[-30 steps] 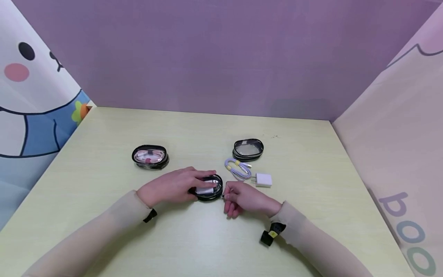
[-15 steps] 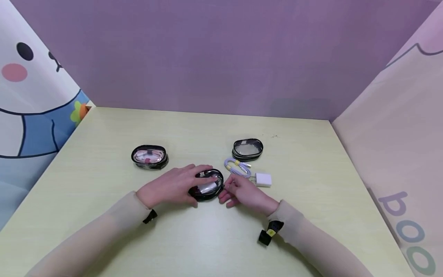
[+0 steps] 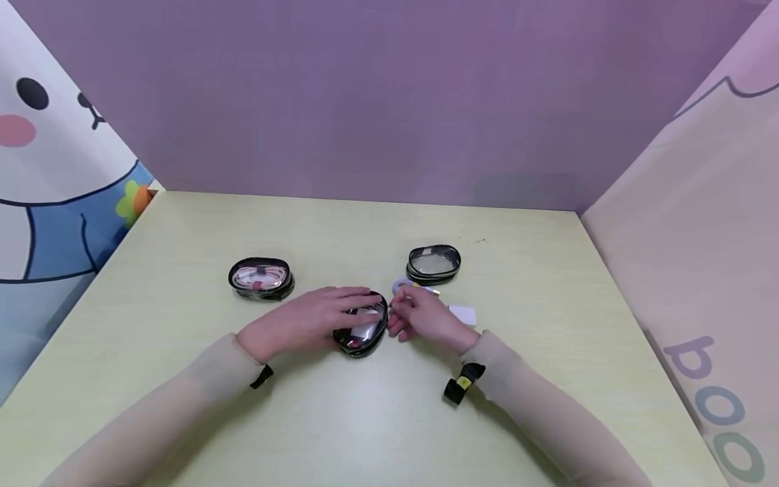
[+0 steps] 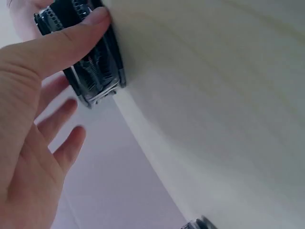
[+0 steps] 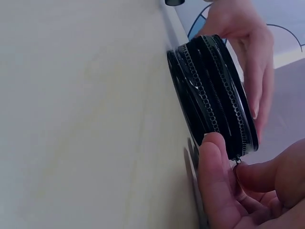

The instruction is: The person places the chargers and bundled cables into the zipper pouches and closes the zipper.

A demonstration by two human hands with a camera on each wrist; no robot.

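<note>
A small oval zip pouch (image 3: pixel 360 338) with black edges and a clear top sits on the table between both hands. My left hand (image 3: pixel 309 319) grips it from the left, fingers over the clear top; in the left wrist view the thumb (image 4: pixel 71 45) presses on its side wall. At the pouch's right end, my right hand (image 3: pixel 431 320) pinches the zipper pull (image 5: pixel 238 161) between thumb and forefinger. The right wrist view shows the zipper (image 5: pixel 217 88) running along the black side wall, its teeth together. Something silvery with a red bit shows through the top.
Behind the right hand lie a coiled lilac cable (image 3: pixel 398 284) and a white plug adapter (image 3: pixel 464 315), both partly covered. An open-looking oval case (image 3: pixel 434 265) with nothing visible inside stands farther back. At left is another pouch (image 3: pixel 262 277) holding a pink cable.
My right hand has moved away from me along the pouch's right end, and now covers part of the lilac cable. The pouch has turned so its right end points farther back.
</note>
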